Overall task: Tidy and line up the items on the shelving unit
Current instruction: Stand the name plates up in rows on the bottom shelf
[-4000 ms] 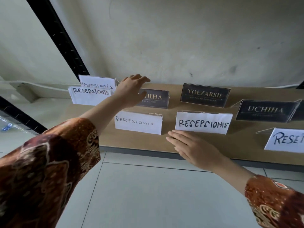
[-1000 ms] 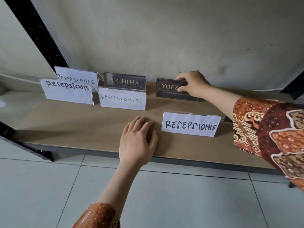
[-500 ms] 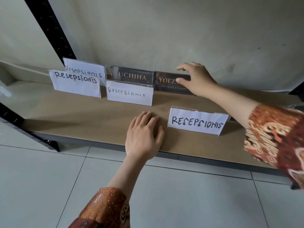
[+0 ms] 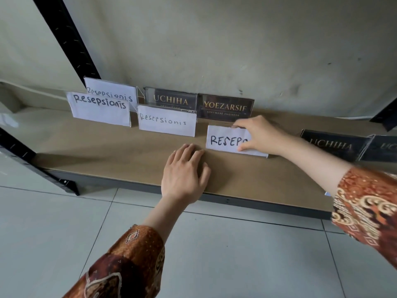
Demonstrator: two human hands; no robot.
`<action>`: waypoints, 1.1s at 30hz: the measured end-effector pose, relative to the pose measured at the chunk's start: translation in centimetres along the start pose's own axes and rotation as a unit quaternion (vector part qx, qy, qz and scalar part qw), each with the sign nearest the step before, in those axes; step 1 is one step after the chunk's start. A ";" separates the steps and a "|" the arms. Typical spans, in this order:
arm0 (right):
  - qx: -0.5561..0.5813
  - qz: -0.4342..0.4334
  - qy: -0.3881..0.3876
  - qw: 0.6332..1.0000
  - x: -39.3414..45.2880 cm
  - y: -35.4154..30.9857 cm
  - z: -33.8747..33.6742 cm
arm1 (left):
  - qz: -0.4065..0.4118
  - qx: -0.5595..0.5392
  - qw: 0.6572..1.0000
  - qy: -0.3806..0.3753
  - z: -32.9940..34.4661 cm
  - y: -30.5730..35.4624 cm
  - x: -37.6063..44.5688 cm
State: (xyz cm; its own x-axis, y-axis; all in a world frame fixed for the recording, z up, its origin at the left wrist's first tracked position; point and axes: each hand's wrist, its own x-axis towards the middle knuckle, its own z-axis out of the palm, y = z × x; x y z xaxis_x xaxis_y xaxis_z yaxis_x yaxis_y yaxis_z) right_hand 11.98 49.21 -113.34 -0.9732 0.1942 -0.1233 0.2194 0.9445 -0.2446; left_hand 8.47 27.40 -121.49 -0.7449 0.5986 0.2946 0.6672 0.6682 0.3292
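On the brown shelf board (image 4: 90, 145), several name signs stand. At the back sit a white "Resepsionis" sign (image 4: 111, 91), a black "UCHIHA" sign (image 4: 170, 100) and a black "YOEZARSIF" sign (image 4: 224, 108), side by side. In front of them stand two white "Resepsionis" signs (image 4: 100, 109) (image 4: 166, 123). My right hand (image 4: 261, 134) grips a white "RESEPSIONIS" sign (image 4: 225, 139), fingers over its top edge and thumb on its front. My left hand (image 4: 185, 173) rests flat on the board near the front edge.
Two more black signs (image 4: 335, 145) (image 4: 384, 148) stand at the right of the shelf. Black metal uprights (image 4: 66, 39) frame the unit on the left and right. A grey wall rises behind; tiled floor (image 4: 236, 254) lies below the shelf.
My right hand has left the "YOEZARSIF" sign, now standing next to "UCHIHA", and come forward to grip the loose white "RESEPSIONIS" sign. My left hand has stayed flat on the board.
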 end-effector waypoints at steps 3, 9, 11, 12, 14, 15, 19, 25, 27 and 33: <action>0.023 0.009 -0.002 1.000 2.3 -0.8 0.2 | 0.001 0.003 1.000 0.003 0.0 -0.1 0.0; -0.009 0.012 0.000 1.000 4.3 -1.5 -0.4 | 0.006 0.005 1.000 0.000 0.1 -0.1 -0.1; -0.004 0.009 0.003 1.000 4.6 -1.7 -0.4 | 0.008 0.006 1.000 0.000 0.1 -0.1 -0.1; -0.002 0.008 0.005 1.000 4.7 -1.8 -0.4 | 0.008 0.007 1.000 -0.001 0.2 -0.1 -0.1; 0.001 0.005 0.006 1.000 4.8 -1.8 -0.3 | 0.009 0.007 1.000 0.001 0.2 -0.1 -0.1; 0.005 0.006 0.007 1.000 4.9 -1.8 -0.2 | 0.008 0.007 1.000 0.003 0.2 -0.2 -0.1; 0.014 0.002 0.028 1.000 4.6 -0.8 0.2 | 0.009 0.007 1.000 0.005 0.2 -0.1 -0.1; -0.032 -0.027 0.124 0.991 -0.2 2.4 -0.5 | -0.004 0.007 1.000 -0.024 0.1 -0.4 -0.1; -0.034 -0.013 0.109 0.993 -2.6 4.3 -1.5 | -0.003 0.009 1.000 -0.028 0.1 -0.5 -0.1; -0.087 0.106 0.008 0.991 -8.0 11.9 -4.7 | 0.001 -0.006 1.000 -0.015 0.7 2.5 0.8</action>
State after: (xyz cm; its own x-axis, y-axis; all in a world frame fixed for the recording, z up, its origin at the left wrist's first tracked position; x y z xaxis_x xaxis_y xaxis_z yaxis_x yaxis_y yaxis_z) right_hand 22.07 60.10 -110.70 -0.9079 0.3952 -0.1394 0.4046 0.9133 -0.0461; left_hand 9.59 29.89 -121.09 -0.7431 0.6133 0.2677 0.6685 0.6615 0.3399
